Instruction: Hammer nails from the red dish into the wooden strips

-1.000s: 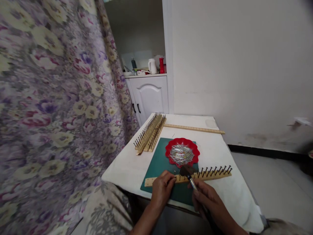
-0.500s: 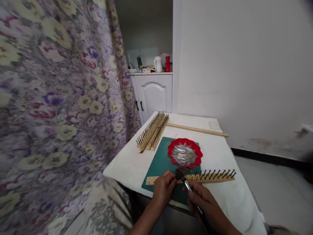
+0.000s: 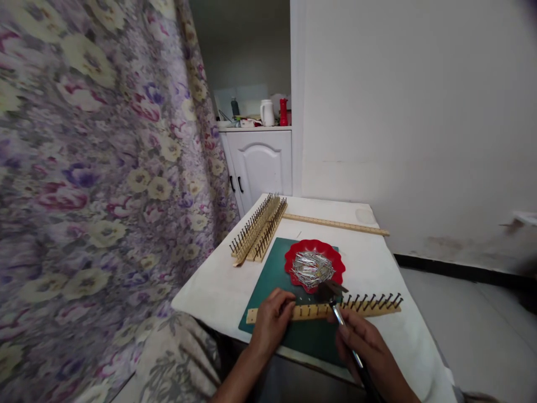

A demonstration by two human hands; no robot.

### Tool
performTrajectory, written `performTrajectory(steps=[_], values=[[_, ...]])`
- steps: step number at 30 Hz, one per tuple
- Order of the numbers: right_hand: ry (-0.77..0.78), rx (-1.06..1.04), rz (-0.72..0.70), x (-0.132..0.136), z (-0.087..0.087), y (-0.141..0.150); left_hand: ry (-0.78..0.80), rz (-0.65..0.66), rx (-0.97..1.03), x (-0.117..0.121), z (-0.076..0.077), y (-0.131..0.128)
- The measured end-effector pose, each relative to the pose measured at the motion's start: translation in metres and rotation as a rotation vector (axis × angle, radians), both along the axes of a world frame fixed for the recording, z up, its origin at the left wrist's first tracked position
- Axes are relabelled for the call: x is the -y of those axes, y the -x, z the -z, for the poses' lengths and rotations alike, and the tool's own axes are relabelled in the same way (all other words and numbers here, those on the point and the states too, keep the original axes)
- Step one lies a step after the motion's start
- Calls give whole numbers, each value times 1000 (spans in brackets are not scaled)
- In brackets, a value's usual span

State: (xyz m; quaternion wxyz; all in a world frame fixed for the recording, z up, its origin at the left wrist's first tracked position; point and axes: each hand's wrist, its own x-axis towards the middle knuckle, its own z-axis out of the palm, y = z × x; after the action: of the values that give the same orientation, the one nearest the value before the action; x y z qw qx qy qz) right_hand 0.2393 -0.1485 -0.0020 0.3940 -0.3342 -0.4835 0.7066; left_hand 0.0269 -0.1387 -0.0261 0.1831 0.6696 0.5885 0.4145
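Observation:
A wooden strip (image 3: 369, 308) with a row of dark nails along its right half lies across a green cutting mat (image 3: 277, 277). My left hand (image 3: 271, 323) presses on the strip's left part, fingers curled over it. My right hand (image 3: 364, 344) is wrapped round the handle of a small hammer (image 3: 331, 294), whose dark head hovers just above the strip near its middle. A red scalloped dish (image 3: 315, 263) full of loose silver nails sits on the mat right behind the hammer head.
Two more nailed wooden strips (image 3: 258, 228) lie side by side at the white table's (image 3: 218, 288) far left. A bare wooden ruler strip (image 3: 335, 224) lies along the far edge. A floral curtain (image 3: 92, 168) hangs at the left; a white cabinet (image 3: 260, 165) stands behind.
The hammer head has shifted right and lifted a little off the strip. My left hand has stayed on the strip. The camera view swayed slightly.

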Motion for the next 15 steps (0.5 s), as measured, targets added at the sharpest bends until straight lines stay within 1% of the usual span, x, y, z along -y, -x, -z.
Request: performTrajectory(steps=[2, 4, 7, 9, 11, 15], values=[[-10, -19, 58, -4, -4, -6, -29, 2, -32, -12, -11, 3], [-22, -43, 82, -8, -7, -10, -41, 46, -103, -30, -22, 2], [-15, -72, 97, -12, -5, -14, 22, 119, -278, -62, -31, -3], [-12, -77, 104, -13, -4, -15, 123, 173, -395, -82, -31, -8], [-19, -71, 106, -13, -3, -16, 212, 217, -464, -96, -28, -13], [-28, -50, 105, -12, -4, -17, 310, 220, -490, -110, -19, -17]])
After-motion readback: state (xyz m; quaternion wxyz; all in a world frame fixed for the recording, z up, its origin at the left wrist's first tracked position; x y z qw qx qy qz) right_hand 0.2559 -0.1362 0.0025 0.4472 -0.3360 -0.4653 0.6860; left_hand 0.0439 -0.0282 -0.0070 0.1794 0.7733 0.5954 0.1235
